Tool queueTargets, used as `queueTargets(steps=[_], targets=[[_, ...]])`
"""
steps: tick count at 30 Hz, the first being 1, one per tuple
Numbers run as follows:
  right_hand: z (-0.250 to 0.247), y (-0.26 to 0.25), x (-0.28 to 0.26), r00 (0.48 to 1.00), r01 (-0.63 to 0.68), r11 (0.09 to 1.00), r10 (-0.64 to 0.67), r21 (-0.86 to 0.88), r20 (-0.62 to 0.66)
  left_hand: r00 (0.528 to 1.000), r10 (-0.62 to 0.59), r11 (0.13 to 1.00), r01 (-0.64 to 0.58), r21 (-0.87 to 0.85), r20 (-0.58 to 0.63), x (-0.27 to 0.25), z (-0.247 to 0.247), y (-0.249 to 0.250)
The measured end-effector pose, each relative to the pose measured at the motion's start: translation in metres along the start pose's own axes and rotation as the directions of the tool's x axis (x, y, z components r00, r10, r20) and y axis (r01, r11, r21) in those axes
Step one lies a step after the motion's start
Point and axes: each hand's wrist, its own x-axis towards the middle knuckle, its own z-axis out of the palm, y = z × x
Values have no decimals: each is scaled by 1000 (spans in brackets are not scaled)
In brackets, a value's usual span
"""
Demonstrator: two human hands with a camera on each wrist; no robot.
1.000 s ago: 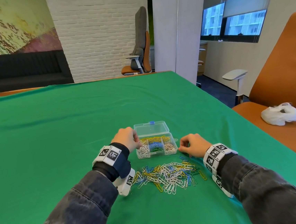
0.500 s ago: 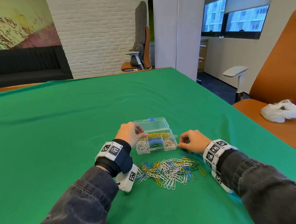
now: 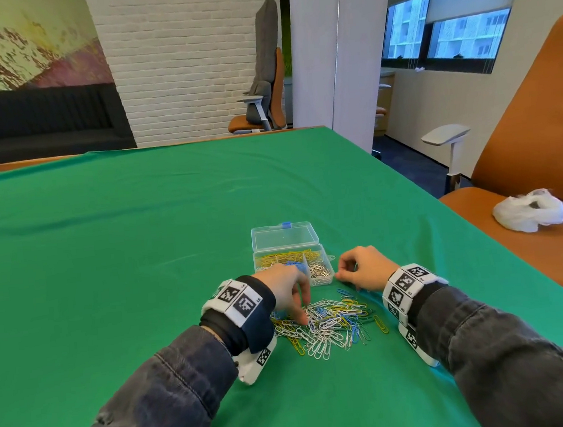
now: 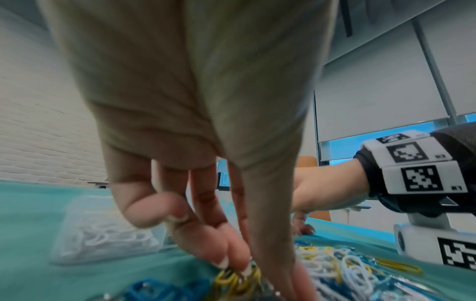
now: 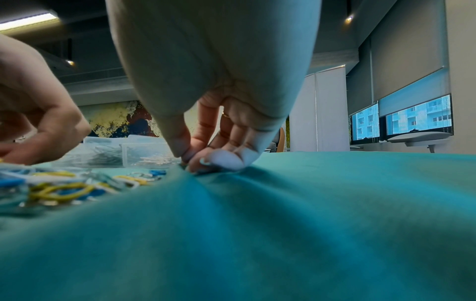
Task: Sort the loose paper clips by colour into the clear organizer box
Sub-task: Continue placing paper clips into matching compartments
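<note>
Green cloth [image 3: 140, 261] holds the clips [image 3: 332, 325], just before the box [image 3: 326, 267]. Left hand [image 3: 287, 292] reaches in, fingers extended, holding nothing. Right hand [image 3: 364, 267] pinches something I cannot identify. Tangled clips may lift together, mixing colours.

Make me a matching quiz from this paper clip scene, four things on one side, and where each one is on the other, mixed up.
Things:
1. left hand
2. right hand
3. organizer box
4. white bag

Places:
A. on the orange chair seat
B. fingertips down in the loose clip pile
C. lid open, beyond the pile
D. fingertips pinched on the green cloth right of the box

Pairs: 1-B, 2-D, 3-C, 4-A
</note>
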Motion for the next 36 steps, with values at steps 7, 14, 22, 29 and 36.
queueTargets(steps=[7,14,22,29,36], targets=[[-1,0,0,1000,-7,1000,7,-9,1,998,69,997,-69,-22,-1,2,2,-2],[0,0,0,1000,-5,1000,5,-7,3,992,107,979,-116,-169,-61,-3,-12,-5],[0,1,1,1000,-7,1000,7,-9,6,994,65,970,-83,-227,-88,-2,-11,-5],[1,1,1,1000,-9,1000,9,-13,6,997,54,920,-73,-385,-61,-5,-13,-8],[1,1,1,1000,-5,1000,5,-9,7,992,75,926,-105,-363,-98,-4,-13,-5]])
